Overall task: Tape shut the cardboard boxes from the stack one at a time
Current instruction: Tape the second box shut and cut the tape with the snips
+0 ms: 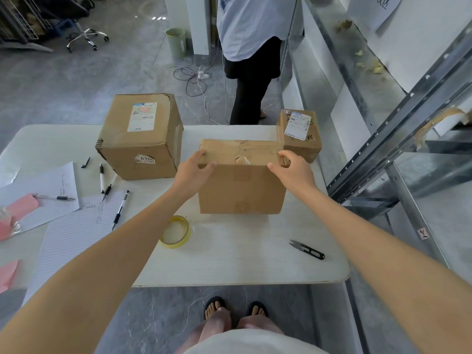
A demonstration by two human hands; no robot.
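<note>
While you stood at the white table (229, 264), three cardboard boxes sat on it, and you held the middle box (241, 190) by its upper corners. Your left hand (195, 167) gripped the top left corner, its fingers (201, 153) curled over the edge and the thumb on the near face. Your right hand (291, 167) gripped the top right corner, its fingers (283, 155) curled the same way. Glossy tape ran along that box's top seam, and its near face bore no readable writing.

Left of the middle box and farther from you stood the large box (139, 136). It carried one printed shipping label, too small to read, and one round sticker that showed "616" before it was cut off. Behind the middle box's right corner sat the small box (300, 134), with "2-2" handwritten at its top edge and one label of print too fine to read.

One tape roll (175, 231) lay just in front of the middle box's left corner. One pair of black snips (307, 249) lay nearer you, to its right. Four pens (120, 210) and a lined sheet (76, 233) lay well to its left.
</note>
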